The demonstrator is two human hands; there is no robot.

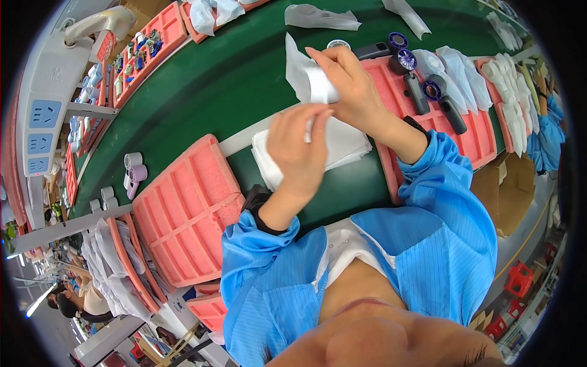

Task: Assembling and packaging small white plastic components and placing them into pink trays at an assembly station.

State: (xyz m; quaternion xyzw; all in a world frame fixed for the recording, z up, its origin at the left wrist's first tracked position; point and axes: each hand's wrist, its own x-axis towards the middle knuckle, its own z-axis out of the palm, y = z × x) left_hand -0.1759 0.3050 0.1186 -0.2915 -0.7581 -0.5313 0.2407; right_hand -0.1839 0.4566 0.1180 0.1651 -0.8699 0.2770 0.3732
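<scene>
Green conveyor belt (214, 92) runs past pink trays (183, 214) at a factory workstation. Above a stack of white bags (348, 147), the left hand (299, 153) and right hand (348, 85) both pinch a white bag (306, 76), fingers closed on it; small handheld fans (422, 85) fill a tray at right.

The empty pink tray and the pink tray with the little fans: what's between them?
In the head view, between the empty pink tray and the fan tray lies a stack of white bags on the green belt.
</scene>
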